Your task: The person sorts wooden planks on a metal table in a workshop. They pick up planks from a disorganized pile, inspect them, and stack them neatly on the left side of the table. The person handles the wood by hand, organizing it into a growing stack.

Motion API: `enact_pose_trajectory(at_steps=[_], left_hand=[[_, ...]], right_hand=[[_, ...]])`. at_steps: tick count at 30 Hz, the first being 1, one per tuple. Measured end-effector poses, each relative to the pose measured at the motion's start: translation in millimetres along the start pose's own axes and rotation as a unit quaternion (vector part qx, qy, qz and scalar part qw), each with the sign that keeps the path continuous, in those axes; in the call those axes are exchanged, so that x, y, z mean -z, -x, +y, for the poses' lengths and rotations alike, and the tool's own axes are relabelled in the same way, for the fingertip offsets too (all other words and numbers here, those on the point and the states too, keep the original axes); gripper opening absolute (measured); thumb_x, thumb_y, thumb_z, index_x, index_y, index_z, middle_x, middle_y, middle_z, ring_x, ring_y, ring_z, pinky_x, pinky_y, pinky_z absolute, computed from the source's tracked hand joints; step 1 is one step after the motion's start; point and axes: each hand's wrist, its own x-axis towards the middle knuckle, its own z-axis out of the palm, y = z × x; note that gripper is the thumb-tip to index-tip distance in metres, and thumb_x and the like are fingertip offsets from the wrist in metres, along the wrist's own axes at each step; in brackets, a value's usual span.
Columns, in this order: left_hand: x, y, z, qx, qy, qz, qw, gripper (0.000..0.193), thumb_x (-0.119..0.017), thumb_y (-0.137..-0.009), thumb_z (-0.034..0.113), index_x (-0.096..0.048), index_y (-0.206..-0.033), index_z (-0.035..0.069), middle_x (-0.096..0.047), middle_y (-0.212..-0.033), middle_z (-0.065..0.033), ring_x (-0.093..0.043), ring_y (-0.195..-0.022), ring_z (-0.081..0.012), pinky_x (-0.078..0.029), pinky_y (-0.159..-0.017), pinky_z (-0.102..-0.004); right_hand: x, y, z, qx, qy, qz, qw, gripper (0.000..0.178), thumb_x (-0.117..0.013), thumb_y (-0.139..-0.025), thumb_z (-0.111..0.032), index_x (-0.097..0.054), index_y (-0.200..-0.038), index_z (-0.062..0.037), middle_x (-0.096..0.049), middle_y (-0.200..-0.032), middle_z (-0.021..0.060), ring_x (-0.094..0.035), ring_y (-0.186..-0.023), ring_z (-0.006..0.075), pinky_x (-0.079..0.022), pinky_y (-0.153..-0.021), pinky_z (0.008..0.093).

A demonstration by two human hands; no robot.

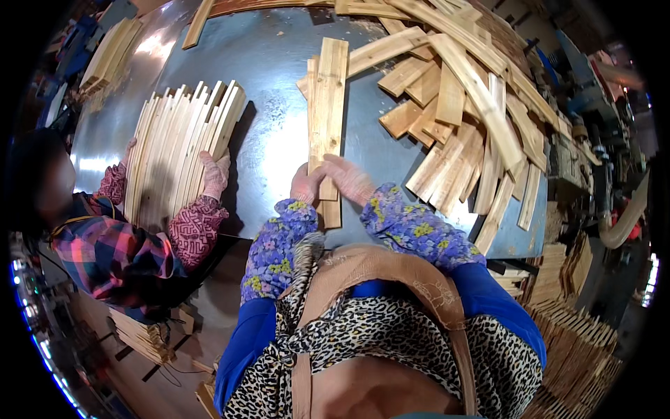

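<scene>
On grey metal table (269,140), centre: one pale wooden board (331,84), lengthwise, overlapping a second board (330,216). Markings, if any: too small to tell. Left hand (306,186): at the left edge, wrist low. Right hand (347,179): blurred, fingers across the near part, forearm slanting inward. Grasp, both hands: cannot tell.

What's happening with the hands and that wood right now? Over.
Left hand and right hand at near end of top board. Another board beneath. Heaped boards to the right, apart from both hands.
</scene>
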Motion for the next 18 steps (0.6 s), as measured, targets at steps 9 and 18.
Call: enact_pose_trajectory(at_steps=[9, 18], left_hand=[[54, -1, -33, 0.184, 0.435, -0.078, 0.878, 0.074, -0.082, -0.091, 0.065, -0.075, -0.133, 0.004, -0.084, -0.107, -0.0129, -0.082, -0.087, -0.029, -0.07, -0.079, -0.0455], [71, -33, 8, 0.205, 0.427, -0.092, 0.876, 0.091, -0.061, -0.096, 0.082, -0.066, -0.146, 0.007, -0.08, -0.104, -0.0184, -0.077, -0.074, -0.0258, -0.066, -0.06, -0.0387]], right_hand=[[96, -261, 55, -0.103, -0.053, 0.266, 0.957, 0.057, -0.082, -0.094, -0.048, -0.061, -0.118, -0.0007, -0.061, -0.07, 0.0082, -0.052, -0.049, 0.0184, -0.04, -0.044, 0.0357], [110, -296, 4, -0.048, -0.021, 0.312, 0.949, 0.041, -0.067, -0.097, -0.013, -0.056, -0.13, 0.0087, -0.075, -0.106, 0.0227, -0.077, -0.087, 0.0328, -0.064, -0.077, 0.0433]])
